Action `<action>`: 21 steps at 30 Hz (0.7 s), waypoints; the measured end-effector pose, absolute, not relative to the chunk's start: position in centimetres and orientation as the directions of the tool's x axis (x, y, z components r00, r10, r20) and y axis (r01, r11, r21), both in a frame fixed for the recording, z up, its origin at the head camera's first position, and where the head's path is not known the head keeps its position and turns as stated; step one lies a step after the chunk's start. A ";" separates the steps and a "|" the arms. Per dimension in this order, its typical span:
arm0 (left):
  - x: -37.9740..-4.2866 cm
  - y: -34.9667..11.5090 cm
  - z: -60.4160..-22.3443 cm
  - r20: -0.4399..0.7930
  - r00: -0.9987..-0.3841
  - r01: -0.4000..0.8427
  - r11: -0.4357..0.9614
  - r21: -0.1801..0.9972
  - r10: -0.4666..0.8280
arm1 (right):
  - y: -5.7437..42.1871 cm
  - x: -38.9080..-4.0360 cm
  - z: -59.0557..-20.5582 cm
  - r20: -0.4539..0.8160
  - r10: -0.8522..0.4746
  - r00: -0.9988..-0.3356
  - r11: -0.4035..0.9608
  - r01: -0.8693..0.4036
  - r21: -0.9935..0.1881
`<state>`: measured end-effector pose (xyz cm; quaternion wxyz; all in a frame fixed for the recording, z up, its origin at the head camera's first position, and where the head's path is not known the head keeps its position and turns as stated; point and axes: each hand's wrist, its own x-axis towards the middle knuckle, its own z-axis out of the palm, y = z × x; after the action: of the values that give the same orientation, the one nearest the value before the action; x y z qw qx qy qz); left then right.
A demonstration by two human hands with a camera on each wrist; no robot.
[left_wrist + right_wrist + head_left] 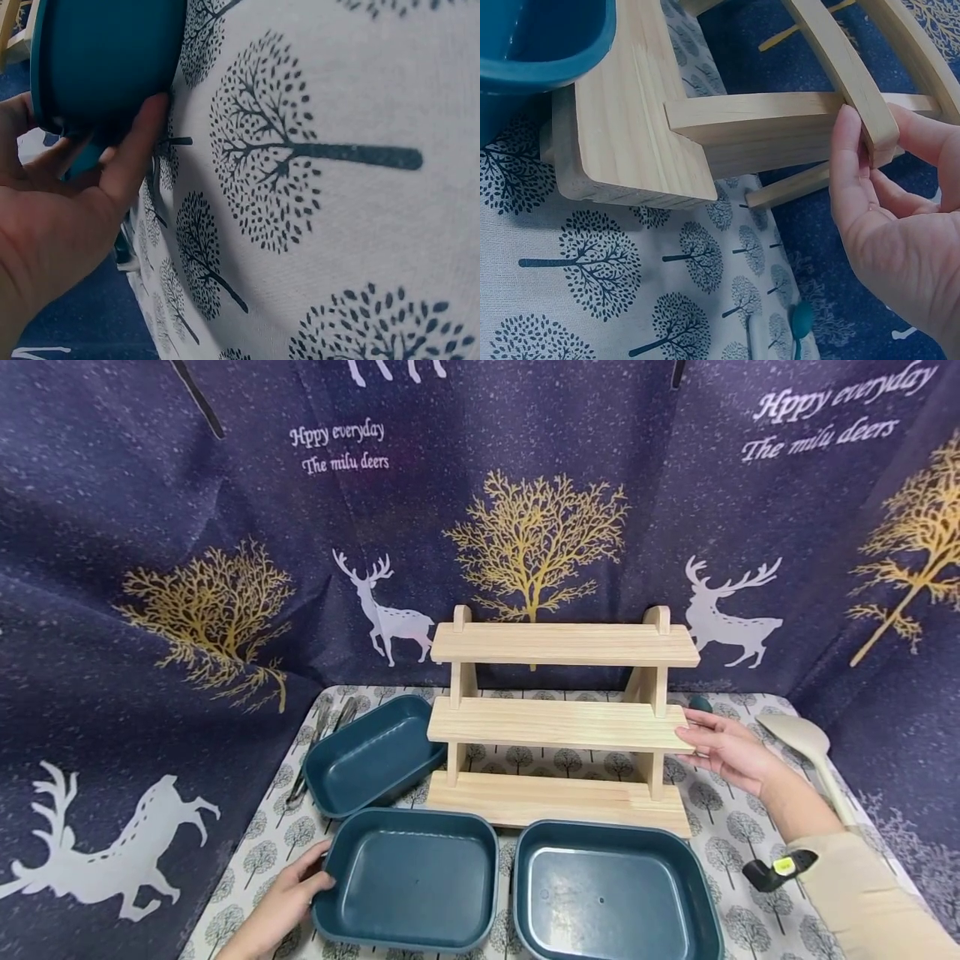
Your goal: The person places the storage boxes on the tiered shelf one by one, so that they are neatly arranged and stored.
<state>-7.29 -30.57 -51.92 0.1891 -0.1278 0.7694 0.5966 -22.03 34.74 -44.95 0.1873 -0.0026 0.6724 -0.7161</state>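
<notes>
A three-tier wooden shelf [558,722] stands toward the back of the table. My right hand [727,747] pinches the right end of its middle board [870,112] between thumb and fingers, as the right wrist view shows. At the front left lies a dark teal rectangular plastic bin [405,893], which my left hand [288,893] grips by its left side. In the left wrist view the fingers [135,154] curl against the bin's outside, and part of them is hidden. A second such bin [607,902] stands beside it, in front of the shelf.
A third teal bin [375,760] sits askew left of the shelf. Metal tongs [322,727] lie beyond it. A cream-coloured turner [806,739] lies along the table's right edge, near a dark green utensil end [700,702]. A patterned curtain [540,527] hangs behind the table.
</notes>
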 end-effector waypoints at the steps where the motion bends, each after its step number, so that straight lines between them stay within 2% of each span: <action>1: -7.3 -30.7 -51.9 -0.444 -0.895 -0.423 0.241 0.873 0.038 | 34.8 -22.1 -45.0 -0.248 -0.272 -0.930 -0.031 0.266 -0.964; 8: -6.8 -31.3 -51.5 -0.463 -0.884 -0.442 0.206 0.873 0.069 | 34.7 -22.1 -45.1 -0.250 -0.269 -0.930 -0.037 0.270 -0.962; 16: -5.4 -32.3 -49.8 -0.452 -0.880 -0.436 0.132 0.890 0.145 | 34.5 -22.0 -45.2 -0.252 -0.264 -0.931 0.036 0.252 -0.967; 21: -4.9 -31.9 -48.1 -0.436 -0.891 -0.426 0.101 0.899 0.128 | 34.8 -22.3 -45.1 -0.264 -0.264 -0.928 -0.023 0.280 -0.960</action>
<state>-4.92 -31.92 -48.12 0.2090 -0.1049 0.7117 0.6624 -22.26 34.81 -45.06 0.1901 0.0058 0.6727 -0.7150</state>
